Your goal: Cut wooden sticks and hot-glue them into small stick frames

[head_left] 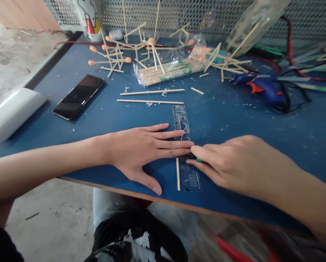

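Observation:
My left hand (143, 149) lies flat, fingers spread, its fingertips pressing on a clear plastic ruler (192, 180). A thin wooden stick (178, 174) lies along the ruler's left edge and runs under those fingers. My right hand (228, 162) is closed in a pinch over the ruler, its fingertips close to the left ones. Between its fingers shows a bit of a slim tool with a green part (199, 159) and a dark tip; the rest is hidden in the hand. Farther back, two more wooden sticks (152, 91) lie side by side among small shavings.
A phone (78, 96) and a white case (15, 112) lie at left. Stick frames with orange tips (116, 60), a bag of sticks (173, 71) and a blue glue gun (269, 89) with cables fill the back. The table's front edge (179, 202) is close to my body.

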{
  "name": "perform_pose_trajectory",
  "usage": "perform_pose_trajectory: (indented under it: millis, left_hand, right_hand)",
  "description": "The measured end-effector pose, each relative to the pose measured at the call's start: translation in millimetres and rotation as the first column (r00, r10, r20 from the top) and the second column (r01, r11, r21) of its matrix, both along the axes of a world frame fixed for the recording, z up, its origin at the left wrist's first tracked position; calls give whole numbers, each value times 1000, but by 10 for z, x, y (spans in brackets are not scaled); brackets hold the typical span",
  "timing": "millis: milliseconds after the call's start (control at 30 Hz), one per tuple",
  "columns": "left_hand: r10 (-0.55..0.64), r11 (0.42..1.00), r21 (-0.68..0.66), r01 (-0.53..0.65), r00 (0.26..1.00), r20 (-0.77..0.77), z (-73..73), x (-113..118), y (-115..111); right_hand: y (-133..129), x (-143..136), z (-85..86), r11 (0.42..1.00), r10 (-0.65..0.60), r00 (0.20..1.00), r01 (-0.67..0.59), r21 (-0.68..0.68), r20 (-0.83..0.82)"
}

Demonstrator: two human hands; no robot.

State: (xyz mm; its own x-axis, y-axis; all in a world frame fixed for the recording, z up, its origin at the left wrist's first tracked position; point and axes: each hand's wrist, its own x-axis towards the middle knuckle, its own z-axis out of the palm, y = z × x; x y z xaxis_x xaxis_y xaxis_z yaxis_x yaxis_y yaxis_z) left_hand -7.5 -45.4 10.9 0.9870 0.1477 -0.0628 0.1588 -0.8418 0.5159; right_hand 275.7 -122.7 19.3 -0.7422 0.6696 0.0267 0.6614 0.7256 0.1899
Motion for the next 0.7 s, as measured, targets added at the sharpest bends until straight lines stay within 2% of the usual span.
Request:
perform_pose_trajectory:
  millis: [200,267,400,467,633,700]
  left_hand:
    - [-22,1000,18,22,999,24,-5,-8,4]
    - [-26,1000,18,25,999,29,-8,-9,5]
    - [-26,1000,17,26,1000,0,4,0,4]
    - [-20,1000,16,20,999,-40,15,6,3]
    - [-13,1000,12,13,999,-42,22,9,-2]
    - [-18,1000,10,18,999,-31,18,4,-5]
  right_hand:
    - [53,92,45,992,-24,1000,23,-125,-9]
    - [37,70,43,995,-14,1000,13,-98,-8]
    - [-20,-22,-4,999,19,1000,-19,49,1]
    - [-16,-22,-9,997,30,1000,-30,67,-1]
    - [64,83,34,997,24,1000,-25,-78,-13]
    - [67,83,32,998,12,1000,-11,-69,5]
